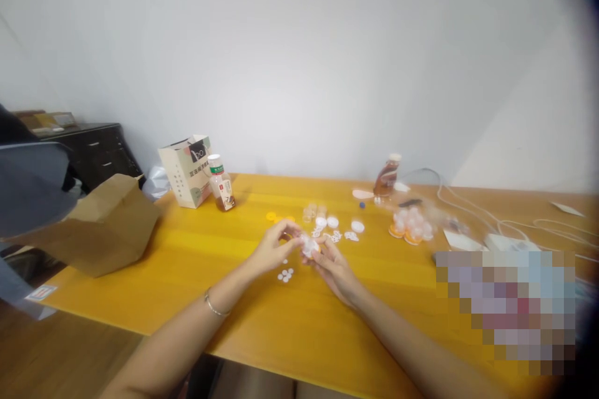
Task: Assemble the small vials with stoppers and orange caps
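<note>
Both my hands meet over the middle of the yellow wooden table (196,262). My left hand (274,248) and my right hand (330,265) pinch a small round clear capsule (309,245) between their fingertips; its detail is blurred. A silver bracelet (213,307) circles my left wrist. Small white pieces (285,275) lie on the table just under my hands. Beyond them are white lids (333,222) and a few little clear cups (314,210).
A brown paper bag (105,224) lies at the left edge. A printed paper bag (186,169) and a drink bottle (221,184) stand behind it. A cluster of orange-based capsules (412,225), a brown bottle (387,176) and white cables (496,218) occupy the right side.
</note>
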Demonstrator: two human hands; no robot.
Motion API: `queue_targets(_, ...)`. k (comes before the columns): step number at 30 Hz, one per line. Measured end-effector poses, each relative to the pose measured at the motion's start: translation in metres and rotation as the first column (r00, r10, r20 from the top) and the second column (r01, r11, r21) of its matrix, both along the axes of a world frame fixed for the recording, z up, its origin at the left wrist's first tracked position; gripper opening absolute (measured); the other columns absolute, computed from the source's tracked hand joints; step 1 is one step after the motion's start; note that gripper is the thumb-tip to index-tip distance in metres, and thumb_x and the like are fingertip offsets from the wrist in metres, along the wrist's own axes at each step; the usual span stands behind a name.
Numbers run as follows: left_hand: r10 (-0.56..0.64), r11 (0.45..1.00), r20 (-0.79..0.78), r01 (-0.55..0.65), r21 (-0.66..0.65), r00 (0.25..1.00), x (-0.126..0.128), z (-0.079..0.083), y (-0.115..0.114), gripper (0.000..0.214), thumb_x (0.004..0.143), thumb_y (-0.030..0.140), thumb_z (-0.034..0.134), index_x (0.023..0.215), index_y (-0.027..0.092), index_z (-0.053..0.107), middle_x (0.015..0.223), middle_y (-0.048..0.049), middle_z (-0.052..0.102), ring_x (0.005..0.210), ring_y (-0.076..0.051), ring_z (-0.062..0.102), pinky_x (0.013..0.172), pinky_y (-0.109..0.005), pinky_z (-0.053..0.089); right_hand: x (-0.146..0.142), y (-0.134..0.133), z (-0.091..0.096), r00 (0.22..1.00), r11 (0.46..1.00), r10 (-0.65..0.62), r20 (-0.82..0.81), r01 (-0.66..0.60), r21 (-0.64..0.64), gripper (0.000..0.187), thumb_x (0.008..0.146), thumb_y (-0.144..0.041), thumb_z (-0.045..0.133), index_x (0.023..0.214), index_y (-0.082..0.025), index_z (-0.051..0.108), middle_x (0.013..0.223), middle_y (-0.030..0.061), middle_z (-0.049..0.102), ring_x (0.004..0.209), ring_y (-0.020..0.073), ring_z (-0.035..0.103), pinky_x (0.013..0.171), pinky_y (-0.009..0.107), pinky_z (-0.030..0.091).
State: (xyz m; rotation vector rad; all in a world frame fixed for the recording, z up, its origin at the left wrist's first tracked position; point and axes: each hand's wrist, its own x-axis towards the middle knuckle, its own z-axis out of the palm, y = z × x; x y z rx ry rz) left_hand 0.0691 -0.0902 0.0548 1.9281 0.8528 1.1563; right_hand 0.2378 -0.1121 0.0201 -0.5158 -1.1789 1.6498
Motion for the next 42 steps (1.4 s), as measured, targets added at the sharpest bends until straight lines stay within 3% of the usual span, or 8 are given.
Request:
queue_targets(4,-0.192,0.978,0.026,0.193,-0.084,0.981,-0.003,0.004,0.002,0.025,0.081,0.026,0.047,0.104,0.017,0.055,0.106,-0.0083,0.055,0.101,-0.018,0.049,0.089,-0.033,0.037,-0.001,-0.002,0.002,0.993,0.988,0.111,-0.044,-0.115,-0.1,0.017,0.081,-0.035,0.049,0.087,-0.019,0.049,0.079,0.0039,0.061,0.072,0.0129,0.056,0.072,0.028,0.04)
queue_targets(9,-0.015,0.996,0.072,0.021,-0.085,0.997,-0.001,0.0,0.003,0.032,0.074,0.029,0.057,0.104,0.018,0.054,0.102,-0.0074,0.056,0.094,-0.017,0.052,0.083,-0.031,0.04,-0.002,-0.002,0.003,0.992,0.986,0.107,-0.063,-0.114,-0.121,0.02,0.079,-0.038,0.051,0.084,-0.019,0.051,0.08,0.0036,0.06,0.073,0.0134,0.055,0.071,0.028,0.041)
queue_targets(14,-0.224,0.964,0.097,0.235,-0.125,0.97,-0.001,-0.001,0.002,0.033,0.077,0.028,0.054,0.109,0.019,0.053,0.117,-0.0093,0.05,0.11,-0.021,0.044,0.091,-0.033,0.036,-0.003,0.0,0.002,0.981,0.966,0.15,-0.122,-0.172,-0.194,0.021,0.081,-0.038,0.047,0.089,-0.019,0.051,0.074,0.0025,0.059,0.066,0.0118,0.054,0.064,0.025,0.04)
queue_targets(18,-0.109,0.982,0.178,0.134,-0.135,0.978,0.002,-0.006,0.003,0.037,0.074,0.027,0.057,0.11,0.02,0.05,0.113,-0.0088,0.052,0.107,-0.02,0.047,0.091,-0.035,0.035,-0.002,0.001,0.002,0.976,0.968,0.14,-0.168,-0.171,-0.185,0.017,0.081,-0.034,0.049,0.089,-0.02,0.052,0.075,0.0015,0.058,0.069,0.0111,0.054,0.064,0.024,0.04)
queue_targets(22,-0.253,0.928,0.32,0.322,-0.185,0.913,0.005,-0.011,0.005,0.042,0.073,0.023,0.059,0.113,0.021,0.045,0.122,-0.0098,0.046,0.113,-0.022,0.042,0.094,-0.038,0.033,-0.002,0.001,0.001,0.979,0.965,0.127,-0.16,-0.159,-0.206,0.019,0.08,-0.036,0.049,0.091,-0.021,0.052,0.075,0.0017,0.058,0.068,0.012,0.054,0.064,0.026,0.041)
queue_targets(31,-0.118,0.953,0.342,0.204,-0.225,0.932,0.015,-0.018,0.001,0.044,0.072,0.025,0.061,0.112,0.019,0.043,0.118,-0.0101,0.047,0.109,-0.02,0.045,0.089,-0.033,0.038,-0.001,0.003,0.001,0.973,0.962,0.126,-0.192,-0.167,-0.214,0.019,0.08,-0.036,0.049,0.089,-0.02,0.055,0.075,0.0014,0.057,0.067,0.0116,0.052,0.064,0.025,0.04)
queue_targets(36,-0.058,0.956,0.316,0.144,-0.255,0.947,0.02,-0.024,-0.002,0.046,0.073,0.031,0.059,0.113,0.02,0.04,0.104,-0.008,0.053,0.077,-0.014,0.057,0.072,-0.031,0.046,-0.001,0.005,-0.001,0.98,0.971,0.087,-0.181,-0.124,-0.205,0.015,0.078,-0.034,0.053,0.085,-0.021,0.056,0.077,0.001,0.057,0.07,0.0129,0.052,0.064,0.027,0.04)
queue_targets(42,0.012,0.97,0.18,0.032,-0.241,0.984,0.024,-0.029,0.0,0.037,0.068,0.032,0.063,0.1,0.019,0.05,0.1,-0.0054,0.056,0.087,-0.016,0.056,0.071,-0.028,0.048,-0.001,0.007,-0.005,0.976,0.968,0.046,-0.212,-0.096,-0.232,0.013,0.077,-0.031,0.056,0.084,-0.02,0.057,0.077,-0.0004,0.058,0.067,0.0099,0.052,0.066,0.024,0.041)
